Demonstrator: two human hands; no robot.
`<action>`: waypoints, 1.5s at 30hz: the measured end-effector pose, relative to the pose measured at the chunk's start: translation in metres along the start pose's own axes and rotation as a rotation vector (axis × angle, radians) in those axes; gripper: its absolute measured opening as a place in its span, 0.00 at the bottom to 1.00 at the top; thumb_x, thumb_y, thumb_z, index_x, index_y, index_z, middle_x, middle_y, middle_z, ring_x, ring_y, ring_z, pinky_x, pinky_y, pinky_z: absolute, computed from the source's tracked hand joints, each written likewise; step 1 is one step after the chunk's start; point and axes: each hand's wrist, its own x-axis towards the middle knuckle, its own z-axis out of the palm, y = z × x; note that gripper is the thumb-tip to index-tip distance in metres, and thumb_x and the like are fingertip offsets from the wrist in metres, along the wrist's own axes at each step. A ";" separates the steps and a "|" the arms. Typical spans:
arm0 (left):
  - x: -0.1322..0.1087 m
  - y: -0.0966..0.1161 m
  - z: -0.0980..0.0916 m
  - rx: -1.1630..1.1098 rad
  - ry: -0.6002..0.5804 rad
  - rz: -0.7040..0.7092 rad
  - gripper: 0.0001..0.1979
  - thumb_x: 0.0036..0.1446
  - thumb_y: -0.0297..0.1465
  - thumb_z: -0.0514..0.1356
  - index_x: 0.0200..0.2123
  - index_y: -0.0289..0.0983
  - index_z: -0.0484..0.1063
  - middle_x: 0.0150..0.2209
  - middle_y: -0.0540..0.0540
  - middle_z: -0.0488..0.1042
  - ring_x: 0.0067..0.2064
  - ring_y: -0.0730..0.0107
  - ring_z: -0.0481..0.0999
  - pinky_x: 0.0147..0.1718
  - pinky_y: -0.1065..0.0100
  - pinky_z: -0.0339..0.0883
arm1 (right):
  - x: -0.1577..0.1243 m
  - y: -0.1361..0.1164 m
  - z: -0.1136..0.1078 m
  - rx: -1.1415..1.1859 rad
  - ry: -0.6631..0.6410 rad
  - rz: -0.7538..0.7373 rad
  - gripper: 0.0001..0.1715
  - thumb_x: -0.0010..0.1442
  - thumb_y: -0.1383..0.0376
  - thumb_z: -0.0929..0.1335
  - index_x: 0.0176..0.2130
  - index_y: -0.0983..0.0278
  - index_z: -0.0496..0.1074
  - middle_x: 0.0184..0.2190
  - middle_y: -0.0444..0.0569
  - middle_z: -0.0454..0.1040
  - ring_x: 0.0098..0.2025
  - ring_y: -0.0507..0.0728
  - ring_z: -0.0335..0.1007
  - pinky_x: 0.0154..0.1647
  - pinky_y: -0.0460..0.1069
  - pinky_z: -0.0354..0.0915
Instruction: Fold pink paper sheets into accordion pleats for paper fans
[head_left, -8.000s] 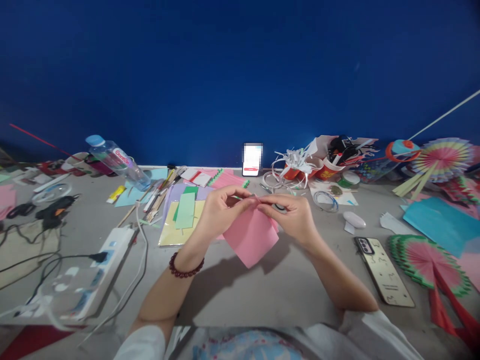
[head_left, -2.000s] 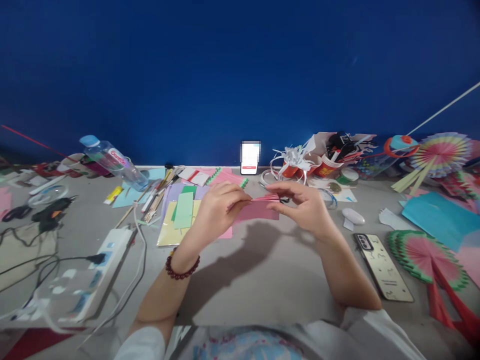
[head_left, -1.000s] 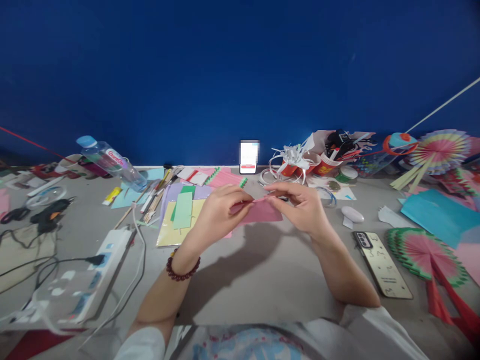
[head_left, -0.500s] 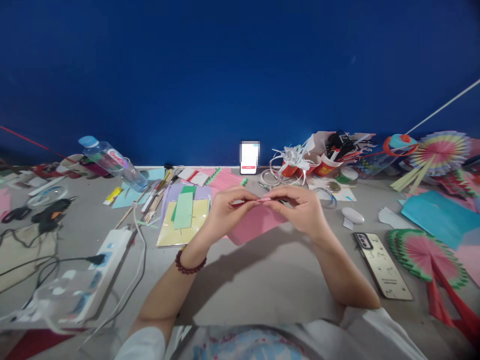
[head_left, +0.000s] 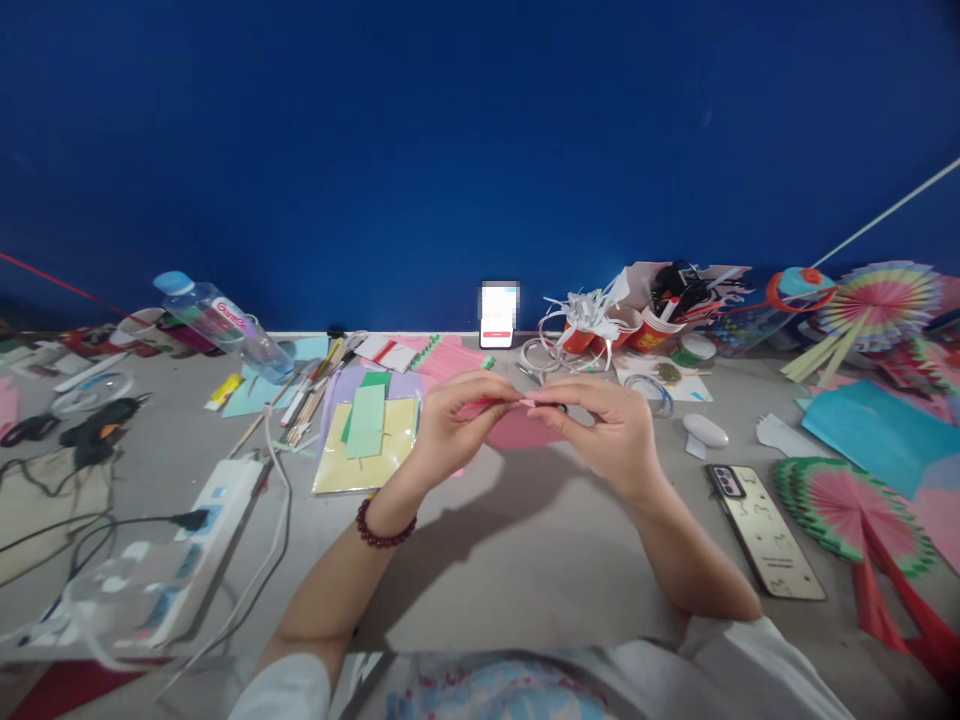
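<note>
Between my hands is a sheet of pink paper, raised above the grey table, its upper edge folded into a narrow strip. My left hand pinches that edge between thumb and fingers, with a dark red bead bracelet on the wrist. My right hand pinches the same edge close beside it, the fingertips of both hands nearly meeting. Fingers hide much of the fold. Behind the hands lies a pink folded paper strip with green edging. A lit phone stands against the blue wall.
Yellow paper in a clear sleeve lies left of my hands, near a white power strip with cables. A tilted bottle is farther back. To the right are a phone, a pink-green paper fan and red cups.
Less of the pink sheet hangs below my fingers, and its lower edge sits higher. Both hands stay at nearly the same spot, still pinching the fold.
</note>
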 end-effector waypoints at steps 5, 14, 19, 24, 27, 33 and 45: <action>-0.002 0.001 -0.001 0.028 -0.008 0.072 0.05 0.58 0.23 0.61 0.33 0.37 0.76 0.32 0.46 0.78 0.35 0.71 0.77 0.35 0.68 0.72 | 0.000 0.001 0.002 0.012 0.029 -0.070 0.07 0.56 0.69 0.72 0.35 0.56 0.79 0.31 0.44 0.81 0.33 0.55 0.76 0.37 0.51 0.70; -0.006 0.004 0.001 0.186 -0.006 0.205 0.07 0.59 0.22 0.59 0.37 0.38 0.74 0.34 0.45 0.78 0.37 0.68 0.76 0.38 0.64 0.71 | 0.000 0.000 0.002 0.017 0.055 -0.049 0.05 0.56 0.69 0.72 0.32 0.58 0.78 0.29 0.44 0.80 0.32 0.54 0.75 0.35 0.50 0.69; -0.007 0.007 0.003 0.215 -0.007 0.201 0.06 0.58 0.23 0.59 0.37 0.37 0.74 0.34 0.45 0.78 0.37 0.67 0.76 0.38 0.64 0.70 | -0.002 0.001 0.003 -0.001 0.077 -0.062 0.05 0.55 0.71 0.71 0.32 0.60 0.76 0.29 0.44 0.79 0.33 0.54 0.74 0.35 0.50 0.69; -0.006 0.007 0.005 0.167 -0.035 0.138 0.03 0.58 0.26 0.62 0.36 0.37 0.74 0.34 0.46 0.78 0.35 0.69 0.76 0.37 0.65 0.70 | -0.003 0.001 0.004 0.019 0.084 -0.058 0.06 0.55 0.72 0.70 0.31 0.60 0.74 0.29 0.44 0.78 0.31 0.53 0.72 0.29 0.48 0.67; -0.006 0.006 0.005 0.117 -0.052 0.103 0.03 0.59 0.27 0.60 0.35 0.37 0.75 0.34 0.45 0.78 0.36 0.68 0.76 0.36 0.66 0.71 | -0.003 0.001 0.004 0.014 0.077 -0.064 0.06 0.56 0.72 0.70 0.30 0.60 0.75 0.28 0.44 0.78 0.31 0.53 0.72 0.29 0.48 0.67; -0.004 0.007 0.002 0.079 -0.002 0.076 0.03 0.59 0.25 0.61 0.34 0.37 0.75 0.33 0.46 0.78 0.36 0.69 0.76 0.36 0.67 0.71 | -0.001 0.002 -0.001 0.007 0.009 -0.008 0.06 0.56 0.67 0.72 0.37 0.58 0.77 0.34 0.45 0.80 0.33 0.53 0.75 0.33 0.48 0.70; -0.006 0.007 0.007 0.014 0.039 0.003 0.03 0.57 0.25 0.62 0.35 0.37 0.75 0.33 0.46 0.78 0.37 0.70 0.76 0.37 0.68 0.71 | 0.001 -0.001 -0.001 -0.013 0.030 0.018 0.02 0.56 0.67 0.72 0.33 0.59 0.78 0.29 0.44 0.80 0.30 0.53 0.74 0.30 0.47 0.69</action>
